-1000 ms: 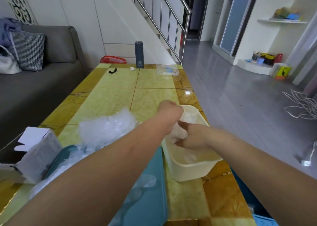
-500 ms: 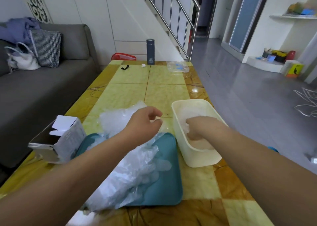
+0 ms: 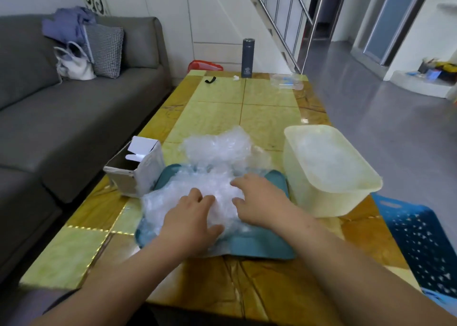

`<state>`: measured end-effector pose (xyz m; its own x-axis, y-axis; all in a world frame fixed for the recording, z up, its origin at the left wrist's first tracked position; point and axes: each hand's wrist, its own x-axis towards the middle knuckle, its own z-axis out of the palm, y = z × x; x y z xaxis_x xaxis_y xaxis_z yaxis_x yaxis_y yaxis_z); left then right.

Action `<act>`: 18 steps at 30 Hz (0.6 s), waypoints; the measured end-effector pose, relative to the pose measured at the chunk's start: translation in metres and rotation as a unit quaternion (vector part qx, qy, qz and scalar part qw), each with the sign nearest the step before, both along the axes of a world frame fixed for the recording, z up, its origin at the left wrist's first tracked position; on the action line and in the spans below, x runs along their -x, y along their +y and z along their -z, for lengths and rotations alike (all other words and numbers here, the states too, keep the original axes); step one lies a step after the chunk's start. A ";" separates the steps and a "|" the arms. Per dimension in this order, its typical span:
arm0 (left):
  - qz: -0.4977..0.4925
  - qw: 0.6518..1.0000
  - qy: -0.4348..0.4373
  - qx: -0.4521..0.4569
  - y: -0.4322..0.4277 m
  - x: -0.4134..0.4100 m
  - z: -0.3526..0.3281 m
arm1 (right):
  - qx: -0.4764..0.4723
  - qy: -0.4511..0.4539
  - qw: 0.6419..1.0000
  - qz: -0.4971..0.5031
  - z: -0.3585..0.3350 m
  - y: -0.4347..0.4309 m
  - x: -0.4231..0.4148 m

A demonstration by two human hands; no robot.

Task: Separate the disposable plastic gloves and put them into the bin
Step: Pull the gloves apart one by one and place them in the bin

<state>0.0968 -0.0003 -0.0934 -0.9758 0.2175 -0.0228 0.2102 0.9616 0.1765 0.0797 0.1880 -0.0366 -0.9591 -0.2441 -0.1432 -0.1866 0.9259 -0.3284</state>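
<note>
**Position.** The disposable gloves (image 3: 217, 152) lie as a loose clear heap on the teal tray (image 3: 259, 247) at desk centre, spilling past its 12 o'clock edge. More film lies in the cream bin (image 3: 321, 202), just beside the tray at 3 o'clock.

**Hands.** The left hand (image 3: 195, 217) and right hand (image 3: 259, 199) are on the heap. Their fingers are bent and slightly spread, with the tips sunk in the film. Whether either pinches a single glove cannot be told.

**Risks.**
- The clinging film is likely to lift several gloves as one, defeating the separation.
- A drag could pull the heap off the tray onto the desk (image 3: 267, 118).
- The bin stands near the desk's 3 o'clock edge, so a knock could shift it outward.

**Markings.** The dark flask (image 3: 248, 58) at 12 o'clock bears a pale emblem, too small to read. The open carton (image 3: 138, 175) at 9 o'clock shows no legible print.
</note>
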 end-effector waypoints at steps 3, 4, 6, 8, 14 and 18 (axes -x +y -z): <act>0.018 0.998 -0.026 -0.050 -0.002 0.005 0.014 | 0.005 -0.077 0.997 -0.019 0.039 0.005 -0.006; 0.029 0.997 -0.029 -0.068 -0.001 0.012 0.018 | 0.008 -0.084 0.996 -0.016 0.047 0.007 -0.004; 0.042 0.993 -0.033 -0.101 0.005 0.022 0.021 | 0.004 -0.075 0.997 -0.001 0.054 0.014 -0.003; 0.049 0.987 -0.037 -0.145 0.014 0.028 0.024 | -0.003 -0.051 0.998 0.020 0.053 0.018 0.000; 0.030 0.970 0.017 -0.240 0.013 0.028 0.022 | -0.029 -0.004 0.999 0.044 0.043 0.022 -0.001; -0.004 0.991 0.066 -0.112 -0.007 0.022 0.010 | -0.032 0.020 0.999 0.017 0.032 0.016 -0.004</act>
